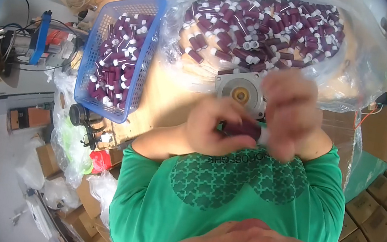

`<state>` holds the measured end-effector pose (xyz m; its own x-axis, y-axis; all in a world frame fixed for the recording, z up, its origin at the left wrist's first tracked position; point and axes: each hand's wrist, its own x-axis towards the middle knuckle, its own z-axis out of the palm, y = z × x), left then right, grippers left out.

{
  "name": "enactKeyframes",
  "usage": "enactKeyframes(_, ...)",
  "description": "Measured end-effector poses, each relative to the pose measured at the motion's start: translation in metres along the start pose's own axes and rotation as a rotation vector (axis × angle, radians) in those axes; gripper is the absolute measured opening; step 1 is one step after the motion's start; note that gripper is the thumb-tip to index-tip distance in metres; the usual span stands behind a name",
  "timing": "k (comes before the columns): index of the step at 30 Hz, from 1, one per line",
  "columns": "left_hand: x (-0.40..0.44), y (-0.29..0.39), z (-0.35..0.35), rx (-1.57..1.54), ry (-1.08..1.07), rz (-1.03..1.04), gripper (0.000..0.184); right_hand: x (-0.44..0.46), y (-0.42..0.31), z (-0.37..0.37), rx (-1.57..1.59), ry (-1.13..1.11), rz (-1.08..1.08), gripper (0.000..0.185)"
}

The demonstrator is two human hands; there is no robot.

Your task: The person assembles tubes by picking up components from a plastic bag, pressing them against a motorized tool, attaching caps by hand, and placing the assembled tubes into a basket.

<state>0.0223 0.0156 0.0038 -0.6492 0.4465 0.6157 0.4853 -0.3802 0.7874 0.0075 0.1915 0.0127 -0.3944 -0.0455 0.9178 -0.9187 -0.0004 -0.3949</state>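
My left hand [215, 127] is closed around a dark purple bottle [242, 129], held sideways in front of the green shirt. The bottle's pale end points toward my right hand [290, 113], which is raised close beside it. Motion smears the fingers of my right hand, so its grip cannot be made out. Just beyond the hands sits a square metal device [229, 85] with a round brass-coloured centre [241, 95].
A blue basket [155, 30] of purple bottles with white caps stands at the left. Many similar bottles [273, 25] lie on clear plastic sheeting [367, 62] at the back. Cardboard boxes [365, 212] are stacked at the lower right; machinery [40, 40] is far left.
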Motion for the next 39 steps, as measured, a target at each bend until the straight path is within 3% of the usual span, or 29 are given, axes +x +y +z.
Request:
enactKeyframes(3, 0.007, 0.006, 0.000, 0.202, -0.165, 0.045, 0.033, -0.002, -0.014, 0.013, 0.203, 0.058, -0.128, 0.044)
enactKeyframes(6, 0.014, 0.021, 0.001, 0.483, -0.360, -0.140, 0.032, -0.008, -0.018, 0.012, 0.220, 0.099, -0.059, 0.049)
enactKeyframes(7, 0.017, 0.022, 0.004, 0.565, -0.361, -0.180, 0.033, -0.009, -0.018, 0.012, 0.200, 0.077, -0.061, 0.049)
enactKeyframes(10, 0.008, 0.015, 0.008, 0.777, -0.244, 0.011, 0.030, -0.006, -0.018, 0.003, 0.093, -0.042, -0.163, 0.043)
enactKeyframes(13, 0.005, 0.018, 0.010, 0.813, -0.214, 0.075, 0.026, -0.006, -0.023, 0.007, 0.002, -0.064, -0.240, 0.041)
enactKeyframes(21, 0.000, 0.026, 0.018, 0.759, -0.167, -0.043, 0.021, -0.005, -0.028, 0.010, -0.011, -0.046, -0.187, 0.028)
enactKeyframes(26, -0.015, 0.004, 0.018, 0.544, -0.164, -0.314, 0.013, 0.003, -0.031, 0.011, 0.016, -0.103, -0.028, 0.017)
enactKeyframes(28, 0.006, 0.014, -0.002, 0.713, -0.157, -0.224, 0.010, 0.016, -0.020, -0.001, -0.023, -0.121, 0.050, 0.015)
enactKeyframes(31, 0.013, -0.024, -0.055, 0.619, 0.304, -0.408, 0.010, 0.004, 0.025, -0.038, -0.385, 0.093, 0.592, 0.017)
enactKeyframes(34, -0.005, -0.080, -0.144, 0.554, 0.502, -0.781, 0.009, -0.053, 0.101, -0.100, -0.942, -0.315, 0.803, 0.018)
enactKeyframes(36, -0.012, -0.107, -0.152, 1.046, 0.346, -0.617, 0.007, -0.106, 0.140, -0.124, -1.063, -0.547, 0.833, 0.016)
enactKeyframes(37, -0.015, -0.115, -0.152, 1.236, 0.167, -0.538, 0.012, -0.092, 0.122, -0.106, -1.128, -0.665, 0.985, 0.020)
enactKeyframes(39, -0.018, -0.128, -0.145, 1.304, -0.208, -0.581, 0.020, -0.093, 0.133, -0.109, -1.086, -0.720, 1.007, 0.023)
